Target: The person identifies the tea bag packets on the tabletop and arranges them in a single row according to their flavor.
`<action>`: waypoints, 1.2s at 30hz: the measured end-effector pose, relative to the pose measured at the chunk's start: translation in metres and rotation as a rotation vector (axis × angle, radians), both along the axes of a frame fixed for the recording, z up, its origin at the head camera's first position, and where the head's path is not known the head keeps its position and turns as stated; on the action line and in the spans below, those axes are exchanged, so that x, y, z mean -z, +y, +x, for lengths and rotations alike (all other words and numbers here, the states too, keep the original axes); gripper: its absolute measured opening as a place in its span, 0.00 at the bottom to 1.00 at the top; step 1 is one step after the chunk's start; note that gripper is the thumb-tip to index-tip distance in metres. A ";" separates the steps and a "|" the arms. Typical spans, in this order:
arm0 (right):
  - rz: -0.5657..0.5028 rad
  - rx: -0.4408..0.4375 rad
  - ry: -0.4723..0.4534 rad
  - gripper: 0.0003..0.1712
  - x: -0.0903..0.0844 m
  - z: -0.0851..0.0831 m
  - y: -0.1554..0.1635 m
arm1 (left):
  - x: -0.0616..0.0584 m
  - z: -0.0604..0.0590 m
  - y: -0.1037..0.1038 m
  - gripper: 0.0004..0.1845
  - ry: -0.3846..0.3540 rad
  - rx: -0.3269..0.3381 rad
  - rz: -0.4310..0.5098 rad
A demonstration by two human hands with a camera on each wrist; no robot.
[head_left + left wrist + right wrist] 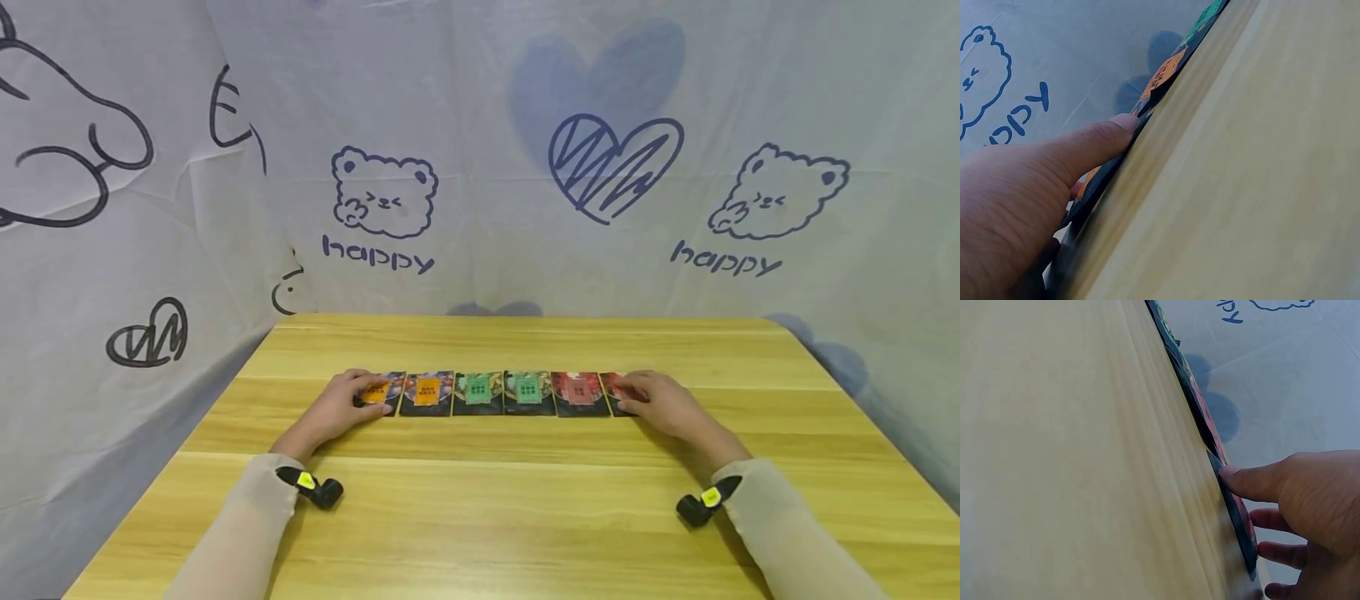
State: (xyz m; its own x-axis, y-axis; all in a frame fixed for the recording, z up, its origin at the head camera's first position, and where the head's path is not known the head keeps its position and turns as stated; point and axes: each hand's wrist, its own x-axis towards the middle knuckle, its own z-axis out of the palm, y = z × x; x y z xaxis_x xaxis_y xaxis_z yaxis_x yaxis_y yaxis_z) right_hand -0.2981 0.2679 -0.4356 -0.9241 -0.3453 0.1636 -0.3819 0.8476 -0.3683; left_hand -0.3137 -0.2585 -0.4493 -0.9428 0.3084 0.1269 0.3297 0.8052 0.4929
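Several cards lie side by side in one row across the wooden table [525, 467]: two orange [427, 392], two green [477, 392] and two red [578, 392]. My left hand [341, 404] rests on the leftmost orange card [377, 392]. Its thumb [1094, 147] touches that card's near edge [1160, 78] and its fingers lie on top. My right hand [663, 402] rests on the rightmost red card [613, 385]. Its thumb [1254, 481] sits at that card's near edge [1235, 506], with the fingers over its far side. Neither card looks lifted.
A white cloth printed with bears, hearts and "happy" [480, 167] hangs behind the table and along its left side. Bare wood runs from the card row to the near edge. A black band with a yellow tag sits on each wrist [311, 485] [705, 502].
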 end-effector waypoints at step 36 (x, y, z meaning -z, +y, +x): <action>0.068 0.011 -0.015 0.31 -0.019 0.010 0.015 | -0.013 0.005 -0.004 0.41 -0.019 0.027 0.014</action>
